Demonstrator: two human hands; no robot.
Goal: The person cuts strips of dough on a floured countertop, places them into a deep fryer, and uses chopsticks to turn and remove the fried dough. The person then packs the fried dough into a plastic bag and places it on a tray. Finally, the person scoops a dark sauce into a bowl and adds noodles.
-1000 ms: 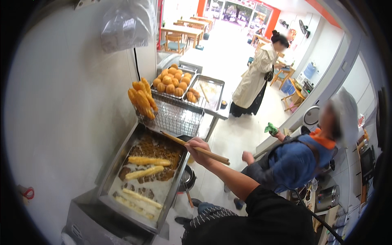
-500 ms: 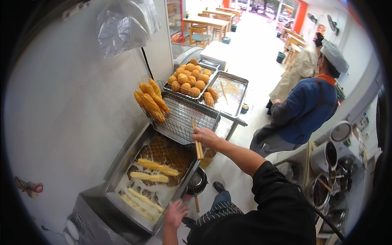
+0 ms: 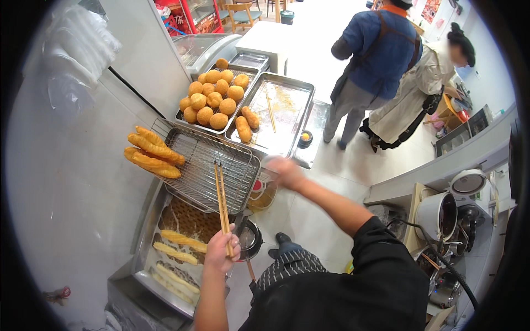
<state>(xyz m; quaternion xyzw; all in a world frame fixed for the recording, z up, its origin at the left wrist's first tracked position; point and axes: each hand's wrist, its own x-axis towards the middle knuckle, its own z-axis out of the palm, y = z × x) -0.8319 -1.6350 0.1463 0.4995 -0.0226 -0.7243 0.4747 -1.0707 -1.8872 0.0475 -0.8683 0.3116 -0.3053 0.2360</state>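
My left hand is closed around a pair of long wooden chopsticks, tips pointing away over the wire draining basket. My right hand, smeared by motion, is beside the near right corner of the metal tray; whether it holds anything cannot be made out. Golden fried dough sticks lean together at the basket's left end. Nearer me, paler dough sticks float in the bubbling oil of the fryer, left of my left hand.
Round golden fried balls are heaped on a rack behind the basket. The metal tray holds two oblong fried pieces and chopsticks. Two people stand ahead right. Pots crowd the right-hand counter. Plastic bags hang at left.
The chopsticks have passed from my right hand to my left, which was open. My right hand has moved right, away from the basket. The view has shifted, and one person has turned.
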